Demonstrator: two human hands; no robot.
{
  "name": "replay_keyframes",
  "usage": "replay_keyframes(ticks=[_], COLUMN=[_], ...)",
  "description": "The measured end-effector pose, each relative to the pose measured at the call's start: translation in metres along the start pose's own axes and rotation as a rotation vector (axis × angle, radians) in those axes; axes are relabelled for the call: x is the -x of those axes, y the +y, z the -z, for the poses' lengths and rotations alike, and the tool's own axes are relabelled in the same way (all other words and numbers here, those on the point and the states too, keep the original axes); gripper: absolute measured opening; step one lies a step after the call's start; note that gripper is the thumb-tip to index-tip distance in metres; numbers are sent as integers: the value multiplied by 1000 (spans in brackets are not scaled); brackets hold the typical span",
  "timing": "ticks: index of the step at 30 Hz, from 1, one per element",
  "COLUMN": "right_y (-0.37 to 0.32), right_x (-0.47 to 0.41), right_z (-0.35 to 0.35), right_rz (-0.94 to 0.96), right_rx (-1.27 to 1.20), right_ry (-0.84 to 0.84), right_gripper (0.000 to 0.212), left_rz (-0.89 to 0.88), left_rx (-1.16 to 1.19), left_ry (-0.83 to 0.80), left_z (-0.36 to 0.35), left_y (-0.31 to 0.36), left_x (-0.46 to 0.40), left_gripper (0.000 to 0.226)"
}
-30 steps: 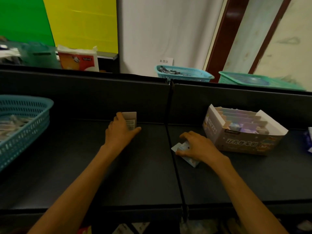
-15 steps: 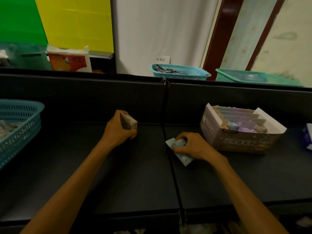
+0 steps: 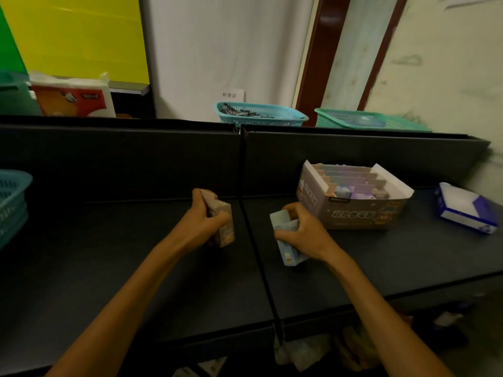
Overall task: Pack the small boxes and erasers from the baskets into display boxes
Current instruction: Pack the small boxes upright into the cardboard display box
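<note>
My left hand (image 3: 200, 227) grips a small beige box (image 3: 221, 223), held upright just left of the black divider seam (image 3: 251, 240). My right hand (image 3: 304, 235) holds a small pale blue box (image 3: 285, 251), tilted, just right of the seam. To the right of that hand stands the open display box (image 3: 353, 213), with several small boxes standing in rows inside it. A teal basket (image 3: 12, 202) sits at the far left edge, mostly cut off by the frame.
A white and blue carton (image 3: 465, 208) lies at the far right of the black table (image 3: 136, 268). Behind the black back wall sit a blue basket (image 3: 261, 115), a green basket (image 3: 370, 121) and a red and white pack (image 3: 73, 99).
Both hands have lifted their small boxes off the table and turned them more upright. The view has shifted right, so the left basket has slid toward the frame edge.
</note>
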State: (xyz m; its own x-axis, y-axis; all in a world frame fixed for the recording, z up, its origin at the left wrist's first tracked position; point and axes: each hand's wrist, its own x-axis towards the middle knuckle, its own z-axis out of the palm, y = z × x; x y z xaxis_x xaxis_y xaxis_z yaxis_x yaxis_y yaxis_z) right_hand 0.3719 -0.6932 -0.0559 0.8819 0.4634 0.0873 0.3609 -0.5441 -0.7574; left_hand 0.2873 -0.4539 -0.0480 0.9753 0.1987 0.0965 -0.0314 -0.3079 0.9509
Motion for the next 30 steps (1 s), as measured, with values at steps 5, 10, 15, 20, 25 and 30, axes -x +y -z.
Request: replay_keyframes(ticks=[5, 10, 15, 20, 25, 30], right_y=[11, 16, 31, 54, 85, 101], right_x=[16, 26, 24, 12, -10, -41], right_z=[23, 58, 104, 159, 214, 236], right_rz=[13, 86, 115, 181, 261, 342], right_rx=[-116, -161, -296, -355, -327, -222], right_ry=[88, 142, 102, 201, 308, 282], right_gripper=[58, 55, 59, 50, 45, 43], left_rz=[-65, -149, -266, -343, -399, -403], left_rx=[-59, -103, -204, -189, -187, -251], left_ry=[-11, -66, -67, -51, 46, 142], left_z=[-29, -51, -84, -133, -176, -195], left_y=[12, 28, 59, 98, 121, 125], left_x=[0, -6, -20, -41, -64, -82], left_gripper=[57, 50, 63, 84, 71, 61])
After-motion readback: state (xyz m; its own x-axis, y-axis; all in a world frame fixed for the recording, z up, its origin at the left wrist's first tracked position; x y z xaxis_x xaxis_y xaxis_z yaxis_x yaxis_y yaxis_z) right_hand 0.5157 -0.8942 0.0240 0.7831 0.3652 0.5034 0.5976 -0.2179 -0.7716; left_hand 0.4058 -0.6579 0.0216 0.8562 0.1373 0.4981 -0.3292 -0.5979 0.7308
